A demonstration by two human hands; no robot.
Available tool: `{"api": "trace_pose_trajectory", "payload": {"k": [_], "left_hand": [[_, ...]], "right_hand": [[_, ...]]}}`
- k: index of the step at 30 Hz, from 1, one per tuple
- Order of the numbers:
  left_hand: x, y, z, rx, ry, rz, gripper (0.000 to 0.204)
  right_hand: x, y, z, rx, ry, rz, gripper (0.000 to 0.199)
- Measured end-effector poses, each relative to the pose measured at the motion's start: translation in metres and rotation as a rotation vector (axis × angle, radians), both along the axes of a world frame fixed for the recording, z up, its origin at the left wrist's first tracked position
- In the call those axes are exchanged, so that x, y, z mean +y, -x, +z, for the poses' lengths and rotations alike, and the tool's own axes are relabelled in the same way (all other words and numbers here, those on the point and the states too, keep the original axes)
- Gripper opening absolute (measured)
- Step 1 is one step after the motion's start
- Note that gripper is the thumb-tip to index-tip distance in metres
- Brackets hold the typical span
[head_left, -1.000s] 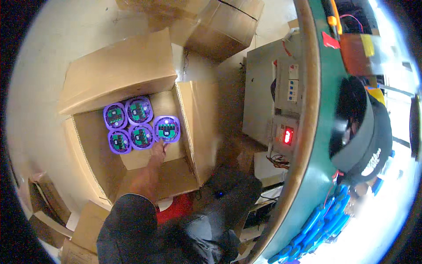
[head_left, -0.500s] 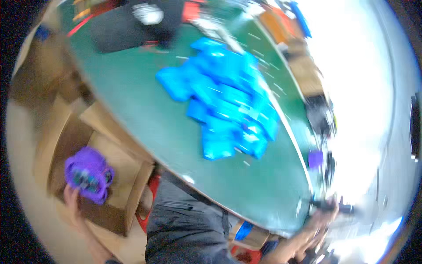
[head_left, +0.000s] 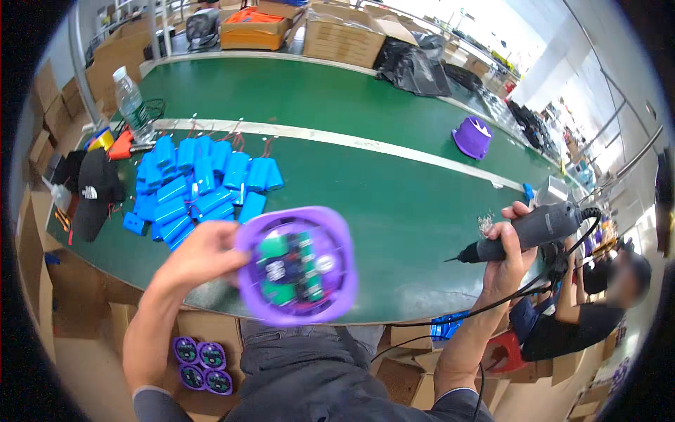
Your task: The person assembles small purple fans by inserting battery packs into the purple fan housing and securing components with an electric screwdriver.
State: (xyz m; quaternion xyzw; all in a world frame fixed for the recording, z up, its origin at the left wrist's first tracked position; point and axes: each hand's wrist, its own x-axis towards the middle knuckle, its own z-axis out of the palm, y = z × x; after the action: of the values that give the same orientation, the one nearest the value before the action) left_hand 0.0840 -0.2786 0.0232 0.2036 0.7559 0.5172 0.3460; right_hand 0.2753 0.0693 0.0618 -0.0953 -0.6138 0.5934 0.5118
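Observation:
My left hand (head_left: 204, 254) grips the left rim of a round purple plastic housing (head_left: 298, 271), held up over the table's front edge. Its inside faces me, with green circuit boards and dark parts showing. Wrapped in my right hand (head_left: 509, 254) is a dark grey electric screwdriver (head_left: 545, 226), its thin bit pointing left and its coiled black cable trailing down. Just beyond the bit lies a small heap of tiny screws (head_left: 485, 224) on the green tabletop (head_left: 394, 211). A pile of blue wrapped battery packs (head_left: 204, 184) with thin wires lies beyond my left hand.
Another purple housing (head_left: 472, 138) stands at the far right. A bottle (head_left: 132, 105) and a black cap (head_left: 97, 193) are at left. Below left, a cardboard box (head_left: 211, 325) holds several housings. A person (head_left: 583, 316) sits at right. The cable (head_left: 450, 325) crosses near my lap.
My left hand has risen from the box at lower left to above the table edge with a purple housing. The view has swung round; my right hand still holds the screwdriver.

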Motion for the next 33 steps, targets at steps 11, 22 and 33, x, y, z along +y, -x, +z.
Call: {"api": "trace_pose_trajectory", "payload": {"k": [11, 22, 33], "left_hand": [[0.222, 0.05, -0.015, -0.108, 0.011, -0.345, 0.019], [0.239, 0.087, -0.053, 0.06, -0.3, -0.393, 0.046], [0.255, 0.057, -0.078, -0.165, -0.558, -0.429, 0.041]], "right_hand": [[-0.013, -0.009, 0.026, 0.103, 0.03, 0.031, 0.042], [-0.003, 0.049, 0.047, 0.135, 0.092, 0.18, 0.038], [-0.01, 0.115, 0.04, 0.066, 0.074, 0.316, 0.027]]}}
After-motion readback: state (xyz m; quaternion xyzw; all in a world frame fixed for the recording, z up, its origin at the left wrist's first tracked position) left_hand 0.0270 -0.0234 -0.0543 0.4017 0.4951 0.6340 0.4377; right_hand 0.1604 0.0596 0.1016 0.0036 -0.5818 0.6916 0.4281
